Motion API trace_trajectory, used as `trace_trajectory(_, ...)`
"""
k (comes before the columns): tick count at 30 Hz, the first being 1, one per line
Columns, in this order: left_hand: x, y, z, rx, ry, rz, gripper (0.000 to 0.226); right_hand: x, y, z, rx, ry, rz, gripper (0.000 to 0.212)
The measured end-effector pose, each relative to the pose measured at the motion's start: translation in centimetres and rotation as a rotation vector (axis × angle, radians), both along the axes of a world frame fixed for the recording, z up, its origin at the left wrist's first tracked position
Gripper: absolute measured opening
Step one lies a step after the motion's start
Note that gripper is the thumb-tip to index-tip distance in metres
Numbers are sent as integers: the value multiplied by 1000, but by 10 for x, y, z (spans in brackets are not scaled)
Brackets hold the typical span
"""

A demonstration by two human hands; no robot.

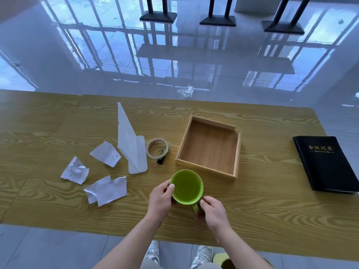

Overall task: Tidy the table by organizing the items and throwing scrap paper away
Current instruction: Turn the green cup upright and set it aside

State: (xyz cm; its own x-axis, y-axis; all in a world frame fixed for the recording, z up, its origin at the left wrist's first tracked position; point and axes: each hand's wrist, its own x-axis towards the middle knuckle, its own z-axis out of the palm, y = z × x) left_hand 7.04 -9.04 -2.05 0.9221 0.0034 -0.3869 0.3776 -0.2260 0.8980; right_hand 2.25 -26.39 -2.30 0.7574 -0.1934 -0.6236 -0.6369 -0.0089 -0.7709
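Both hands grip the green cup [186, 187] — left hand [160, 200] round its rim, right hand [213, 210] pinching the handle — beside the wooden tray [208, 147].

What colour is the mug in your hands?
Bright green, inside and handle alike; the head view shows the mug best.

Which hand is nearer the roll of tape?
Left. The left hand, gripping the green mug, sits nearside of the tape roll; the right hand, at the mug's handle, is farther right.
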Motion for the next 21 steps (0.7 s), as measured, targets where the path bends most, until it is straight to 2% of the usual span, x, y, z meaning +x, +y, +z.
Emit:
trace_trajectory(6,-7,10,3,-64,-1,58,32,3,5,9,-175,-88,130,42)
trace_trajectory(11,-15,26,9,-50,-40,110,29,15,18,14,-138,-95,100,5)
trace_trajectory(21,-46,77,17,-60,-38,333,23,37,71,23,-127,-96,372,5)
